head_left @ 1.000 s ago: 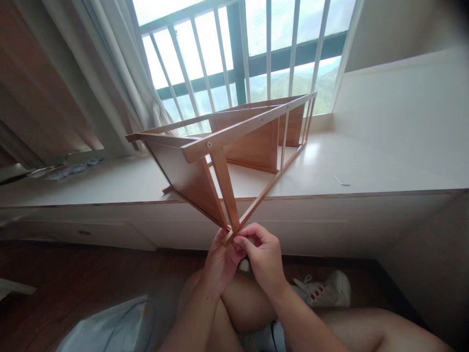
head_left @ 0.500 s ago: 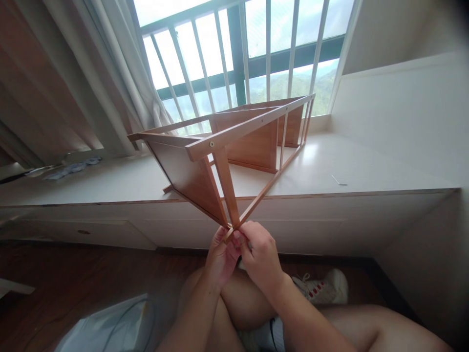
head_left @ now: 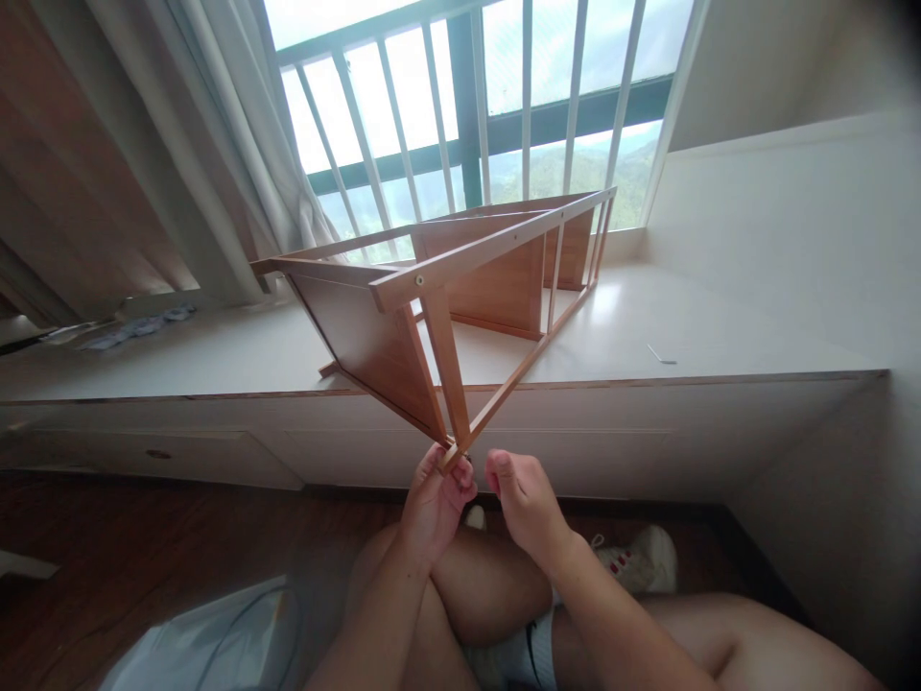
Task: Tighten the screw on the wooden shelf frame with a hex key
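Note:
A brown wooden shelf rack [head_left: 489, 235] lies on its side on the white window ledge, its near end jutting out over the front edge. My left hand [head_left: 436, 504] is closed around the lowest corner of the frame, where a leg and a crosspiece meet. A small dark piece shows at the fingertips there, too small to name. Just right of that corner, apart from the wood, is my right hand [head_left: 529, 494], with its fingers curled in. Whatever it may hold is hidden. A screw head shows in the upper near leg.
An L-shaped hex key [head_left: 660, 356] lies on the ledge [head_left: 755, 326] right of the rack. Behind stand a barred window and a curtain [head_left: 216, 144] at left. A pale plastic-wrapped package [head_left: 201, 638] is on the floor at lower left, and a white shoe [head_left: 651, 561] at right.
My right hand has let go of the rack's corner and moved a little to the right. My left hand stays at the corner. The rack has hardly moved.

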### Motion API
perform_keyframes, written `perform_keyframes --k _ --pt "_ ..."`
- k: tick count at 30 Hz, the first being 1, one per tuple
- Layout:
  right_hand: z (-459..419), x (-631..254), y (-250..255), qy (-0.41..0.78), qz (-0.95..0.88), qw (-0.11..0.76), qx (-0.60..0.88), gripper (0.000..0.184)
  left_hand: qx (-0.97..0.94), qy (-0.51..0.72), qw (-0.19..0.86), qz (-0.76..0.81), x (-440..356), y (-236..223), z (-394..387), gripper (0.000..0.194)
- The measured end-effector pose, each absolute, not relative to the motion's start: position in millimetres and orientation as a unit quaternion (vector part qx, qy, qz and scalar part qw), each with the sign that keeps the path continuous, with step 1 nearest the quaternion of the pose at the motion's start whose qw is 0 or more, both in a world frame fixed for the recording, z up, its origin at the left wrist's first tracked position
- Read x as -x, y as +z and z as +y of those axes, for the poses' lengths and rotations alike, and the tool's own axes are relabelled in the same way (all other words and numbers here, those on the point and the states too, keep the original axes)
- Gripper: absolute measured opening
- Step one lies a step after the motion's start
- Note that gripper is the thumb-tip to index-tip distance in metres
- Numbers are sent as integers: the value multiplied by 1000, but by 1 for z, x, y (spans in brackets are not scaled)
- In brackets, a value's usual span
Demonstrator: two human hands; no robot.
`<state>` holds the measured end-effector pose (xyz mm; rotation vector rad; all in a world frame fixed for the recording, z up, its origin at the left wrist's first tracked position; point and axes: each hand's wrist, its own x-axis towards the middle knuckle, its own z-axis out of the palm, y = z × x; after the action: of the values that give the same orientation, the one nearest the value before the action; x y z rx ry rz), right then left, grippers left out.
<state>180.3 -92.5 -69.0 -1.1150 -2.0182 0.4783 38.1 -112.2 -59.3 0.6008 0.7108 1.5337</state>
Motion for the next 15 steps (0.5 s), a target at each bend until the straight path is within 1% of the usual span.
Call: perform_keyframes --k 3,5,9,12,15 --pt "-81 -222 -83 149 -778 383 475 25 -265 648 620 353 -32 -78 -113 38" --pt "-70 -258 -83 99 -758 396 509 25 -272 623 619 393 -28 -97 -113 43" --pt "-38 -325 -57 -37 -701 438 562 24 -314 539 614 483 -23 -143 -104 43" --pt "-14 -356 -32 -121 -661 454 585 25 -376 446 617 528 -28 -173 -84 51" --pt "4 -367 -17 -169 -633 457 601 34 -449 357 614 542 -39 -196 -61 62"
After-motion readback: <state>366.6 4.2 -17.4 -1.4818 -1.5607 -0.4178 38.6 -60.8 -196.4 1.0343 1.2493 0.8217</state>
